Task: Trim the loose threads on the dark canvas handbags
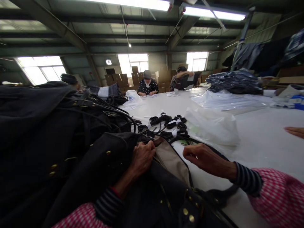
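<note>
A black bag (175,186) with brass-coloured studs lies in front of me, its beige lining (169,155) showing at the opening. My left hand (143,155) is closed on the bag's upper edge, beside the lining. To the right of the opening, my right hand (201,157) is raised over the white table with its fingers curled together; whatever they may hold is too small or hidden to make out. Just beyond the bag lie several rolled black straps (167,122) bound with white bands.
More black bags (35,126) are heaped high on my left. Clear plastic (213,123) covers part of the white table (268,133), with wrapped dark goods (234,80) behind. Another person's fingers (294,131) enter at right. People (147,85) work across the table.
</note>
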`<state>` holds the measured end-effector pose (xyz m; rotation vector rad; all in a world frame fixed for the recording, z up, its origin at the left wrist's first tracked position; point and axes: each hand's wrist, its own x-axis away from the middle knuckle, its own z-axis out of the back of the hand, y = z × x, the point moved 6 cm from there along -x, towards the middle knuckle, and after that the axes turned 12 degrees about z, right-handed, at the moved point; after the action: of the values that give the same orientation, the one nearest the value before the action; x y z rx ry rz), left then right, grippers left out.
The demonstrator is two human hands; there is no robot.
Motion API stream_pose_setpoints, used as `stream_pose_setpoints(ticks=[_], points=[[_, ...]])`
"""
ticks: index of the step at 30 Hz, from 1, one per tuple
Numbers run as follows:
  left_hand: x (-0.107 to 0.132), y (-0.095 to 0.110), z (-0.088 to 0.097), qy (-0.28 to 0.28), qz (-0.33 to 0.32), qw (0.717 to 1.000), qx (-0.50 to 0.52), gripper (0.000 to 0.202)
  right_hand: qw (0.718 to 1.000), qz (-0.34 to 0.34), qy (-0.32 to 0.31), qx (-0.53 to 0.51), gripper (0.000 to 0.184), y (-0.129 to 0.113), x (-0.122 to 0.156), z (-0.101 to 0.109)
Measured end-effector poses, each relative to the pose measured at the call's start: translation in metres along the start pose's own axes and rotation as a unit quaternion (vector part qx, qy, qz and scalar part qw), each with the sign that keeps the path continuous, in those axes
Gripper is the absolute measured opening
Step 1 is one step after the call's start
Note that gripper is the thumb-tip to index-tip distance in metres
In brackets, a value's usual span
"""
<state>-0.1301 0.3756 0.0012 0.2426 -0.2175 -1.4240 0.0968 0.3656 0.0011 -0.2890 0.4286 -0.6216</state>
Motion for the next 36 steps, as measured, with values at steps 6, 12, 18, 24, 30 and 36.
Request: stream_pose_setpoints(ticks=[6,12,18,24,30,36], points=[[-0.006,-0.012,-0.003,-0.028,0.016,0.998,0.059,0.014,0.997,-0.031,0.004,-0.075,0.015,-0.022,-0.06,-0.026],[-0.007,-0.013,-0.002,-0.037,0.041,0.993,0.107,0.012,0.992,-0.074,-0.006,-0.106,0.013,-0.018,-0.068,-0.041],[-0.007,-0.013,-0.001,-0.036,0.054,0.99,0.126,0.01,0.988,-0.083,0.005,-0.132,0.012,-0.02,-0.066,-0.044],[-0.008,-0.014,-0.003,-0.029,0.05,0.989,0.137,0.01,0.983,-0.099,0.018,-0.156,0.011,-0.02,-0.07,-0.049],[-0.015,-0.016,-0.008,-0.045,0.044,0.988,0.141,0.01,0.981,-0.111,0.025,-0.154,0.011,-0.012,-0.073,-0.057],[-0.013,-0.016,-0.007,-0.045,0.002,0.984,0.172,0.008,0.988,-0.058,0.017,-0.143,0.018,-0.014,-0.081,-0.062]])
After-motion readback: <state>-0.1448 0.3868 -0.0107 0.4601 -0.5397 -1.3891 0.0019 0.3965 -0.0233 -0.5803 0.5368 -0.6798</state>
